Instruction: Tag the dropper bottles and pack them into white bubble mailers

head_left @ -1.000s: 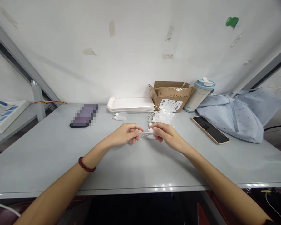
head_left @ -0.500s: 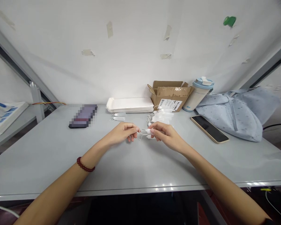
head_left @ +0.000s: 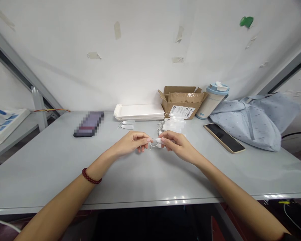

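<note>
Held from two sides
The right hand (head_left: 175, 141) grips a white tag (head_left: 159, 140); the left hand (head_left: 133, 143) (apparently) pinches its cord (head_left: 154, 145), likely since such slight pieces need steadying.

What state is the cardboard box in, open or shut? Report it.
Open: the cardboard box has its flaps raised and spread at the top. The inside cannot be seen.

left hand (head_left: 136, 143) pinching, right hand (head_left: 174, 141) pinching, forearms (head_left: 62, 197) angled inward
</note>
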